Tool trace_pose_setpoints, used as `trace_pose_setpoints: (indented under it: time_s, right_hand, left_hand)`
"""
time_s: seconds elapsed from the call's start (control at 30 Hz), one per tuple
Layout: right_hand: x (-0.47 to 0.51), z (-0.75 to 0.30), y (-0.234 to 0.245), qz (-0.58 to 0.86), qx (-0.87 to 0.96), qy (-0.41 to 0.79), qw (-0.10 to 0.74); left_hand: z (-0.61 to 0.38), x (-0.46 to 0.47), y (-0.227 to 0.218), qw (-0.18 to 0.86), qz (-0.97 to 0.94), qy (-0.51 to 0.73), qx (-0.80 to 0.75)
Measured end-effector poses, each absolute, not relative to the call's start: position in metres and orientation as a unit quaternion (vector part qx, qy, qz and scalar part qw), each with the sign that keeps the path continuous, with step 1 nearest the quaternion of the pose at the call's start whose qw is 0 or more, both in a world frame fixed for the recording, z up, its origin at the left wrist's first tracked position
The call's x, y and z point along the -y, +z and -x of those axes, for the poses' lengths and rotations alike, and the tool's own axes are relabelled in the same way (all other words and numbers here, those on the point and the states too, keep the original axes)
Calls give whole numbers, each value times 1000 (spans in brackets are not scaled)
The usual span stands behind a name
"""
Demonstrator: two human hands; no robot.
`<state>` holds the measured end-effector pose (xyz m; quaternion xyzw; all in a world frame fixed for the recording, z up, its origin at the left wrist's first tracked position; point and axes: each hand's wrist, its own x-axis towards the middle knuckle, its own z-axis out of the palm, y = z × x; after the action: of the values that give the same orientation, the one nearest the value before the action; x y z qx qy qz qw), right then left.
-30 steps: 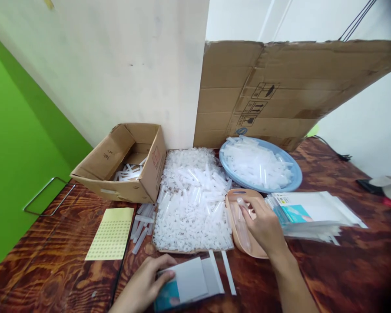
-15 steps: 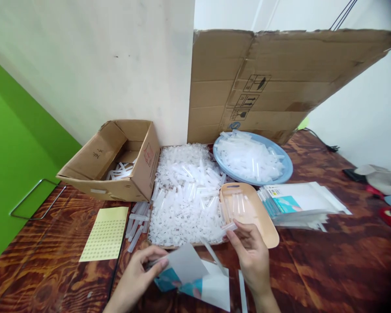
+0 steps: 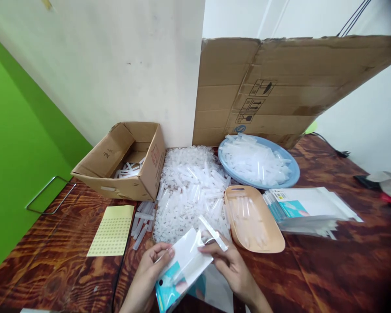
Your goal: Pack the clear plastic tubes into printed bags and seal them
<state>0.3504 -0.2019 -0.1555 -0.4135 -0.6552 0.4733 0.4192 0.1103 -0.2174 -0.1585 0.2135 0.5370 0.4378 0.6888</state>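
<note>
My left hand (image 3: 154, 265) is closed on the left edge of a clear plastic packaging bag (image 3: 172, 282) with a white and teal printed face. The bag is tilted, its mouth up and to the right. My right hand (image 3: 230, 265) has its fingers closed at that mouth, beside the raised flap with its pale strip (image 3: 211, 232). A faint translucent tube shape shows at the bag's front; whether it lies inside I cannot tell. Beneath my hands lies another white and teal bag (image 3: 217, 289), partly covered.
Behind my hands spreads a heap of translucent tubes and small clear pieces (image 3: 189, 195). A peach tray (image 3: 278, 243) and blue basin (image 3: 295, 171) hold tubes. Stacked bags (image 3: 313, 208) lie right; a yellow sticker sheet (image 3: 112, 230) and cardboard box (image 3: 146, 187) are left.
My right hand, which held a translucent tube near the tray, has moved left to the bag's mouth. My left hand has turned the bag so its printed face shows. The view has shifted slightly.
</note>
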Motion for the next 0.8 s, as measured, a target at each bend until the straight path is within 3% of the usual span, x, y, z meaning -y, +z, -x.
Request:
trace_pose_setpoints:
  time_s: [0.17,0.27,0.33,0.37,0.43,0.47,0.53,0.63,0.8]
  right_hand:
    - [216,-351,-163,412,720,463,312]
    - [199,-358,-158,433,722,419,340]
    - [173,-361,-151,513,712,318,359]
    - [159,-361,-148,558,714,249,341]
    - [130,-356,-146,621,739,125,229]
    - [119,-350,-147,637,749,82,166]
    - [103,-337,-153,650,749,51,119]
    - [95,-320,-161,666,737,39,107]
    - [101,-320,-154,687,717,33,115]
  left_hand:
    - [-101,218,-159,647,-306,405,-569]
    - [-89,220,-163,625,-417,341,-565]
    - [-85,221,-167,593,-506,282,-559]
    - [-85,222,-169,567,-553,259,-552]
    - [-90,222,-173,497,-647,239,-526]
    - [-95,220,-175,452,-689,245,-511]
    - [-106,215,-178,354,-750,270,-489]
    - [-121,201,-181,237,-780,293,-499]
    - [-143,171,-192,162,-799,245,-525]
